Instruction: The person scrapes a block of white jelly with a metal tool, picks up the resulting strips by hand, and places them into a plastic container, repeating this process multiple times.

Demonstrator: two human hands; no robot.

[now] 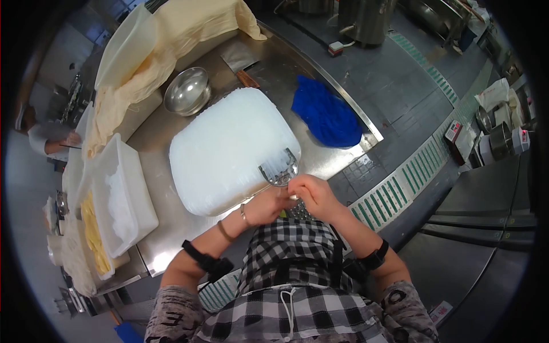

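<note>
A big white block, smooth with rounded corners and jelly-like in look, sits on the steel table. On its near right edge rests a round metal scraper with an open, toothed-looking middle. My right hand is closed just beside the scraper's rim. My left hand, wearing a bracelet, is closed too, its fingers meeting the right hand's. A small whitish bit shows between them, too small to name. Below the hands, against the checked apron, a metal piece with round holes is partly hidden.
A steel bowl, a wooden-handled blade and a blue cloth or bag lie around the block. To the left stands a white tub with white contents. The table's raised edge runs right. Another person is far left.
</note>
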